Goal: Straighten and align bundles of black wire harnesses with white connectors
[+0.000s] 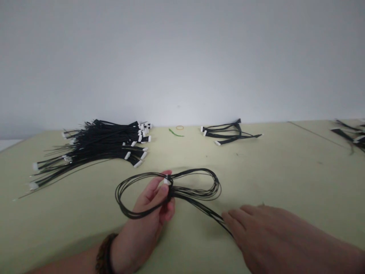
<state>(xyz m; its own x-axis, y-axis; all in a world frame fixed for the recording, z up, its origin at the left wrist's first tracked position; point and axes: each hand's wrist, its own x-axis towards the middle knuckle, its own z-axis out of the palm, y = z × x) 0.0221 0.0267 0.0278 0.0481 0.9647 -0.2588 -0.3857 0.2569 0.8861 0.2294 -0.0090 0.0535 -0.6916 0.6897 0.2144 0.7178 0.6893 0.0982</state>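
Note:
A black wire harness [196, 194] is looped into a figure-eight in front of me. Where its loops cross, my left hand [155, 203] is closed around the wires, thumb and fingers pinching beside a small white connector [167, 180]. A tail of several wires runs from the crossing down to the right. My right hand [265, 232] lies over the end of this tail, back upward, with its fingers bent together around the wires. The tail's tip and the fingertips are hidden under that hand.
A pile of black cables [105, 139] with white connectors lies at the back left. Several more cables [228, 132] lie back right of centre, others [353, 133] at the right edge. A green strip [176, 133] and a yellow rubber band [180, 128] lie near the wall [182, 61].

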